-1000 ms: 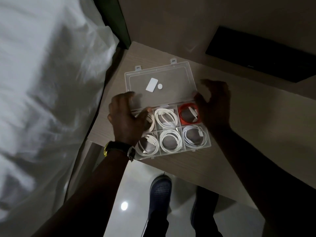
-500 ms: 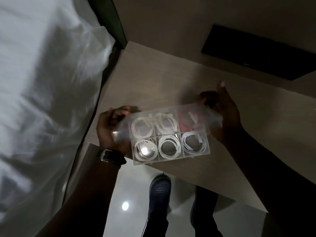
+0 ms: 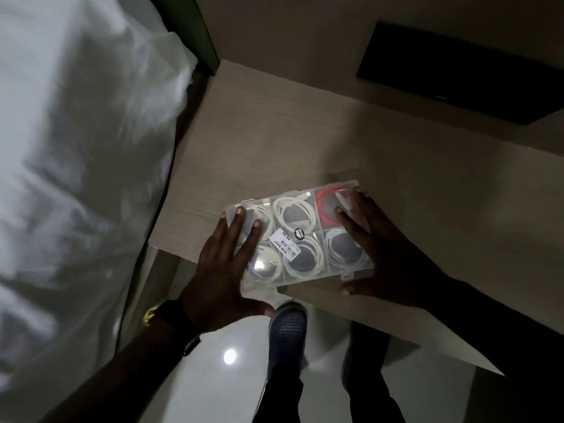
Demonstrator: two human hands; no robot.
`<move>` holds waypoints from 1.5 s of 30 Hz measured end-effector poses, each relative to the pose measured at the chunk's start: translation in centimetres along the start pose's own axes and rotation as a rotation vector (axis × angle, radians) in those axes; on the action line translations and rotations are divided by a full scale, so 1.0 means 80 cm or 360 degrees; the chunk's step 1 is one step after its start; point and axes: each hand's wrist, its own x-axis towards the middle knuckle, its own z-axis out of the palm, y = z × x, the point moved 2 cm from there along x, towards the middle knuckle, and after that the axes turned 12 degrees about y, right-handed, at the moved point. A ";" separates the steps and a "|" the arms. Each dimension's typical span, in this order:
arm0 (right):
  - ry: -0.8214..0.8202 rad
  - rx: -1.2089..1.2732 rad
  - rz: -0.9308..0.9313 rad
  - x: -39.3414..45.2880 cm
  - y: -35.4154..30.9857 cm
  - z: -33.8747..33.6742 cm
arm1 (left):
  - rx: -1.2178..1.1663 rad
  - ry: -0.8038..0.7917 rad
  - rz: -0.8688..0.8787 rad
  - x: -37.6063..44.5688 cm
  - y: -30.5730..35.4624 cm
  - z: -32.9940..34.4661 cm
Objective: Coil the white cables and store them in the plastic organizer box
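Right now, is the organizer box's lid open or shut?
Shut: the lid lies flat over the coiled cables, both hands pressing it; whether latched, cannot tell.

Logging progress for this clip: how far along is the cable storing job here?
Nearly finished. Done: coiled white cables and one red cable sit in the organizer box compartments, lid down. In hand: the left hand and right hand press flat on the lid. Left: perhaps snapping the front latch; whether it has caught cannot be seen.
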 end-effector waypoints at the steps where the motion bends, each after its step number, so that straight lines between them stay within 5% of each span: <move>1: 0.0040 -0.0031 -0.0017 0.000 -0.003 0.005 | 0.0052 0.0017 -0.0017 -0.001 -0.001 0.002; 14: 0.0099 -0.0111 -0.0005 -0.037 -0.021 0.059 | 0.0135 0.0050 -0.0136 -0.042 -0.001 0.028; 25: 0.0468 -0.0121 0.0521 -0.008 0.082 -0.034 | 0.0256 -0.0130 0.0305 0.218 0.078 0.025; 35: 0.0461 -0.0160 0.0701 0.005 0.144 -0.060 | 0.0261 -0.0274 0.0327 0.296 0.106 0.051; 42: 0.0152 -0.0164 0.0829 -0.006 0.141 -0.042 | 0.0341 -0.0492 0.0197 0.284 0.106 0.065; 45: 0.0223 -0.0047 0.0844 -0.034 0.121 -0.071 | 0.0270 -0.0336 0.0267 0.261 0.145 0.051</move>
